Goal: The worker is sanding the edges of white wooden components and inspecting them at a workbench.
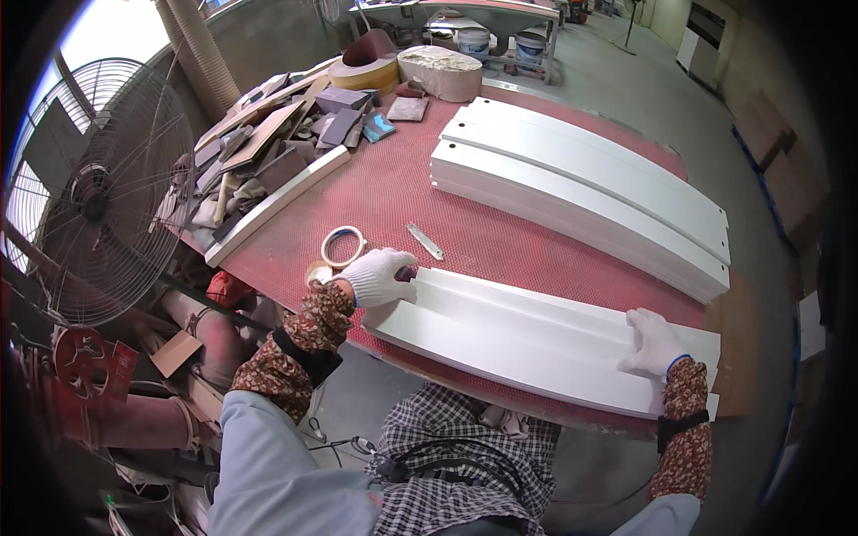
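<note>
Two long white boards (pixel 500 335) lie together at the table's near edge, the far one with a stepped, raised edge. My left hand (pixel 379 278), in a white knitted glove, curls at their left end; a dark patch shows between its fingers, and I cannot make out what it is. Toward the right end, my gloved right hand (pixel 653 345) grips the far board, fingers over its far edge and thumb on the near side. Beyond my left hand lie a roll of masking tape (pixel 343 247) and a utility knife (pixel 425 241). A smaller roll (pixel 319 272) is beside that hand.
A stack of white boards (pixel 572 196) with dark holes stands on the red mesh-topped table (pixel 393 196). Sanding blocks and scraps (pixel 295 143) pile up at the far left behind a white strip (pixel 277 205). A large fan (pixel 94 192) stands left; red pipes (pixel 134 411) run below.
</note>
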`<move>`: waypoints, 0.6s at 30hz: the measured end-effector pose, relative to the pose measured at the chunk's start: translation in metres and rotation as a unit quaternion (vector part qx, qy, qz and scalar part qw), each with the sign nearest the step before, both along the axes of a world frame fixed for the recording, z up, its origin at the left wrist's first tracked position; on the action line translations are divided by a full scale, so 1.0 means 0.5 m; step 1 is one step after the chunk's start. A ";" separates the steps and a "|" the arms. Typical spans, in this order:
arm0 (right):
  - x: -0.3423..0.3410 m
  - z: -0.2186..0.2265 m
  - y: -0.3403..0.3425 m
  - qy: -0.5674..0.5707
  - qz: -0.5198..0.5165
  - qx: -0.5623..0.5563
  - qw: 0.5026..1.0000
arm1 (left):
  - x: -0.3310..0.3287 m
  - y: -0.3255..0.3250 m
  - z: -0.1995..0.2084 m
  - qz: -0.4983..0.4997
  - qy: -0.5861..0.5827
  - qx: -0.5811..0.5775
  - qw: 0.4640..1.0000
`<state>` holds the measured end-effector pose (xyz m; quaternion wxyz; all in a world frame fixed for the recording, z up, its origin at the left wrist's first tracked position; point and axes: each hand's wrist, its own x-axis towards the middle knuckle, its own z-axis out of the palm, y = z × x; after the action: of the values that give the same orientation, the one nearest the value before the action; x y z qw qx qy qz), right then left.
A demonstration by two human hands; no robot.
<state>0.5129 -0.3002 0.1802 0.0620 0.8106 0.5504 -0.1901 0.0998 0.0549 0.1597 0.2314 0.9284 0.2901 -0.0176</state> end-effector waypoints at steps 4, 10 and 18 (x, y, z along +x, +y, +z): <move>0.007 0.000 0.039 0.065 -0.023 0.018 0.997 | -0.001 0.015 0.003 -0.012 0.010 0.002 1.000; 0.009 0.004 0.039 0.095 -0.060 0.002 0.994 | 0.032 0.019 0.027 -0.108 0.083 0.112 0.984; 0.060 0.035 0.050 0.095 -0.095 -0.046 0.990 | 0.249 -0.084 0.098 -0.202 0.220 0.141 0.944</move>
<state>0.5430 -0.2752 0.1978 0.0288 0.8340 0.4647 -0.2961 0.2241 0.0128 0.2087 0.0202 0.9637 0.1401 -0.2263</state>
